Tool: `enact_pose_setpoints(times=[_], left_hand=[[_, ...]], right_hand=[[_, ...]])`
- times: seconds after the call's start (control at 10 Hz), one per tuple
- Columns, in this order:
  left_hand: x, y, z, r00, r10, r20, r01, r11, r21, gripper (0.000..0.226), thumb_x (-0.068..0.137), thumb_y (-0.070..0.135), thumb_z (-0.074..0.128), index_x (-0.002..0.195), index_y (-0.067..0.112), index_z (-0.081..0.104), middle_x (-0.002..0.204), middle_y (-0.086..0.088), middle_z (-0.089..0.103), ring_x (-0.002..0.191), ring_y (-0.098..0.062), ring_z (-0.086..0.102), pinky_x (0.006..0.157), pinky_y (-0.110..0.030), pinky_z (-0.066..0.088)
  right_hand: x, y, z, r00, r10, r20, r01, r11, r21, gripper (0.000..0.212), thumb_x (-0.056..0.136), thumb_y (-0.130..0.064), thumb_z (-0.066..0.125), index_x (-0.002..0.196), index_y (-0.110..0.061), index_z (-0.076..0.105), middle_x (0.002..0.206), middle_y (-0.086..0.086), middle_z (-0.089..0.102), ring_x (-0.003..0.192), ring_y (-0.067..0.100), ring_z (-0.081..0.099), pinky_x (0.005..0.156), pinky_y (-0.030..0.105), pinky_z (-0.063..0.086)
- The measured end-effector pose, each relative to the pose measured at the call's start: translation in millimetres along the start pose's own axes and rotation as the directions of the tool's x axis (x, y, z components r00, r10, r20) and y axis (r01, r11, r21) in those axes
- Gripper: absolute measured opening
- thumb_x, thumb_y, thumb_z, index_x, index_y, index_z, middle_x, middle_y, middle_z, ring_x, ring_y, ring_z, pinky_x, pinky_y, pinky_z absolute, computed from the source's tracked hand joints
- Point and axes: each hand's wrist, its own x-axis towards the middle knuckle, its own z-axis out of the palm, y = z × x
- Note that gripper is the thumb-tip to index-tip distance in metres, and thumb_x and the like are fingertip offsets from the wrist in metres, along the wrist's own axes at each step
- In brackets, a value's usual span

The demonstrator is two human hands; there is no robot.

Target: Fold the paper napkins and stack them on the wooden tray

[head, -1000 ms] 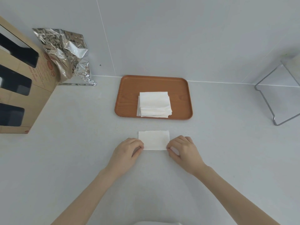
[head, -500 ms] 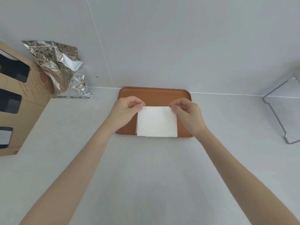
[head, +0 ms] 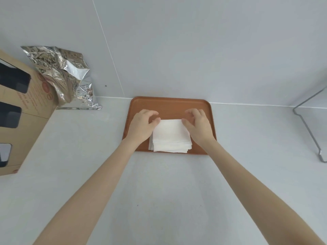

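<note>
A wooden tray [head: 169,105] lies against the back wall on the white counter. On its near half sits a stack of folded white paper napkins [head: 170,137], and the top napkin lies flat on the pile. My left hand [head: 142,126] rests at the stack's far left corner, thumb touching the paper and fingers curled loosely above it. At the far right corner, my right hand [head: 199,126] has its thumb on the top napkin's edge and its fingers raised and apart. Neither hand pinches the paper.
A crumpled silver foil bag [head: 65,76] leans on the wall at the back left. Beside it is a brown cardboard box [head: 23,117] with dark cut-outs. A metal wire rack [head: 311,124] stands at the right edge.
Both hands carried the folded napkin from the counter in front of the tray onto the stack, set it down and loosened their pinch. My view tilted up toward the wall.
</note>
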Motion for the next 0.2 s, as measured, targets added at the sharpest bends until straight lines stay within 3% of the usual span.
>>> enact_pose_setpoints(times=[0.1, 0.2], left_hand=[[-8, 12, -7, 0.999, 0.011, 0.034, -0.012, 1.0, 0.016, 0.03, 0.088, 0.028, 0.051, 0.115, 0.015, 0.055, 0.125, -0.009, 0.056, 0.117, -0.026, 0.047, 0.096, -0.037, 0.04], [-16, 24, -15, 0.998, 0.066, 0.015, -0.066, 0.998, 0.01, 0.033, 0.089, 0.028, 0.05, 0.119, 0.015, 0.052, 0.128, -0.008, 0.053, 0.12, -0.024, 0.045, 0.1, -0.036, 0.037]], right_hand=[[-15, -20, -17, 0.998, -0.013, 0.065, 0.011, 0.999, 0.033, 0.011, 0.086, -0.015, 0.055, 0.095, -0.019, 0.06, 0.098, -0.001, 0.054, 0.074, 0.013, 0.053, 0.075, 0.026, 0.047], [-42, -49, -44, 1.0, -0.016, -0.009, 0.018, 0.953, 0.301, 0.01, 0.087, -0.016, 0.055, 0.089, -0.022, 0.062, 0.089, -0.004, 0.065, 0.079, 0.012, 0.06, 0.066, 0.01, 0.044]])
